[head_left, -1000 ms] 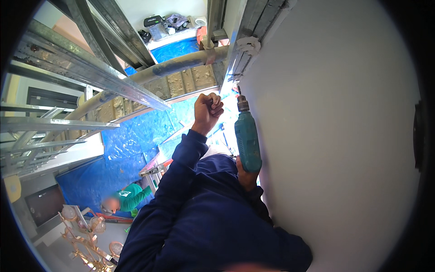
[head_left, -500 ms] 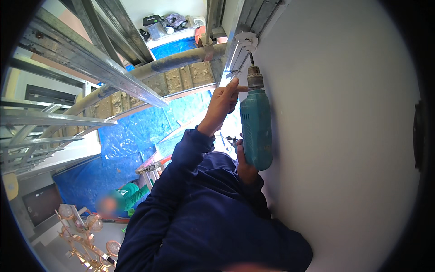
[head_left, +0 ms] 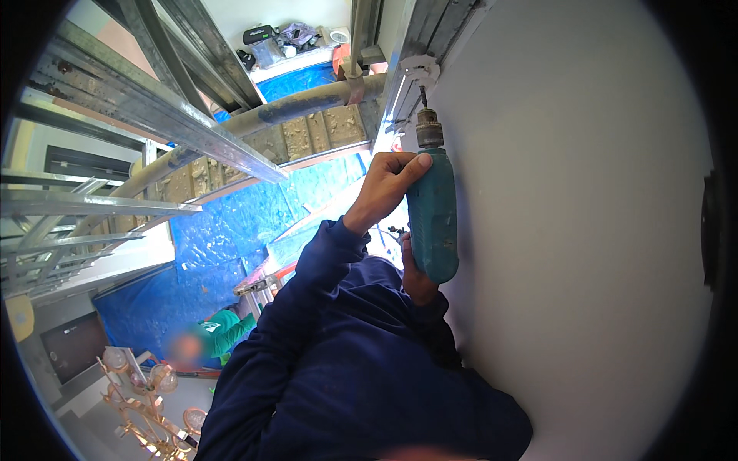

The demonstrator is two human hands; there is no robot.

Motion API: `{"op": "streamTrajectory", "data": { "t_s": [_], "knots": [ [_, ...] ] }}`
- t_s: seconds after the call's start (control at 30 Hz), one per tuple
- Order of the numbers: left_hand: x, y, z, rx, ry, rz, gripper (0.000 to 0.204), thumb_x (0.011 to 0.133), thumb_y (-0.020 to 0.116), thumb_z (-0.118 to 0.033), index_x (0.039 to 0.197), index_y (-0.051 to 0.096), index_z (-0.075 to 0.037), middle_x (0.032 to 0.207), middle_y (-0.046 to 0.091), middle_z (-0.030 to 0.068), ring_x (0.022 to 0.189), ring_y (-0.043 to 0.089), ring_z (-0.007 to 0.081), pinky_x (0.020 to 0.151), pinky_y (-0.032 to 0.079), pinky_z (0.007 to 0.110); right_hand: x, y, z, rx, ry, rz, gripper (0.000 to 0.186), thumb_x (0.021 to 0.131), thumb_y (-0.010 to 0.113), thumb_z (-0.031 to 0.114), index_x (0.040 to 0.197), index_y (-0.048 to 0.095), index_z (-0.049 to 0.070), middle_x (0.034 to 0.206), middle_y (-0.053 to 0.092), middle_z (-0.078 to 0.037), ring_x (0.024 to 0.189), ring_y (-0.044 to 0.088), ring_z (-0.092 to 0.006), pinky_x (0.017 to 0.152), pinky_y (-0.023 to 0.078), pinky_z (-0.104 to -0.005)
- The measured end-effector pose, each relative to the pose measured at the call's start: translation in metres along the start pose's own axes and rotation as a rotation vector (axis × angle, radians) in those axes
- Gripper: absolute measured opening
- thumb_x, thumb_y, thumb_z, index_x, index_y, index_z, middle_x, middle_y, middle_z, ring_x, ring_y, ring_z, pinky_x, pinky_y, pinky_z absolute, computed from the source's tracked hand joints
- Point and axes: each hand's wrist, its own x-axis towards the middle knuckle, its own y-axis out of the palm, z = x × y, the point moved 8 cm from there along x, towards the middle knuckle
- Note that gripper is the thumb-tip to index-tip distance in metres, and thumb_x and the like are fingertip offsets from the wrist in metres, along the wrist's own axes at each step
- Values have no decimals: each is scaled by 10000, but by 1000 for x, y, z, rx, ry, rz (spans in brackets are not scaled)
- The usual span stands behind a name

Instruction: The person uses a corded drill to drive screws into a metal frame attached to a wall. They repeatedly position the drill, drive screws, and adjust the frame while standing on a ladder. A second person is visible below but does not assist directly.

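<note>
A teal power drill (head_left: 433,223) points up beside a pale wall (head_left: 576,215), its bit close to a white round fitting or patch (head_left: 419,66) by a metal channel; contact cannot be told. My left hand (head_left: 384,188) is closed on the front of the drill body, just below the metal chuck (head_left: 430,129), thumb on the casing. My right hand (head_left: 419,280) grips the drill lower down, mostly hidden behind it.
Metal framing (head_left: 146,100) and a curved pipe (head_left: 311,98) cross the upper left. Below are blue sheeting (head_left: 215,223), a ladder top (head_left: 257,288), a person in green (head_left: 223,330) and a chandelier (head_left: 138,392). Bags (head_left: 296,38) lie at the top.
The drill has risen toward the white fitting. My left hand, earlier raised beside the drill and off it, has moved onto its body and closed on it.
</note>
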Motion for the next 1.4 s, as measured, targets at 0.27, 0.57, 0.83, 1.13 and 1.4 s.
{"op": "streamTrajectory", "data": {
  "t_s": [0.27,0.57,0.83,1.13,1.4],
  "knots": [
    [3,1,2,45,-9,-1,568,999,623,-470,965,734,86,773,699,51,710,623,95,663,494,261,0,-1,1,-113,-69,-28,120,952,652,-6,1068,665,-37,979,707,-92,891,684,-180,795,563,-319],
    [3,2,3,9,8,-30,551,992,631,-456,952,732,84,763,689,55,712,600,94,652,478,270,0,-3,-8,-27,-19,-6,145,946,665,-3,1089,660,-26,991,703,-86,902,677,-172,789,557,-314],
    [4,-1,2,58,22,-39,561,993,625,-464,938,728,84,759,688,51,711,602,94,649,479,269,2,-4,-9,-27,1,-6,150,952,667,15,1096,666,-26,1004,709,-84,923,682,-178,818,557,-320],
    [5,-1,4,93,14,-55,554,993,627,-459,934,730,82,755,686,49,705,601,91,646,480,269,0,-3,-13,10,41,-33,170,959,655,26,1124,676,-11,1026,716,-95,932,683,-189,853,551,-336],
    [5,-5,4,35,-10,-30,545,989,627,-449,948,737,83,752,698,57,700,625,100,647,495,266,-2,-4,-17,-180,-43,7,208,948,682,55,1151,694,7,1062,728,-120,961,697,-212,864,548,-364]
  ]
}}
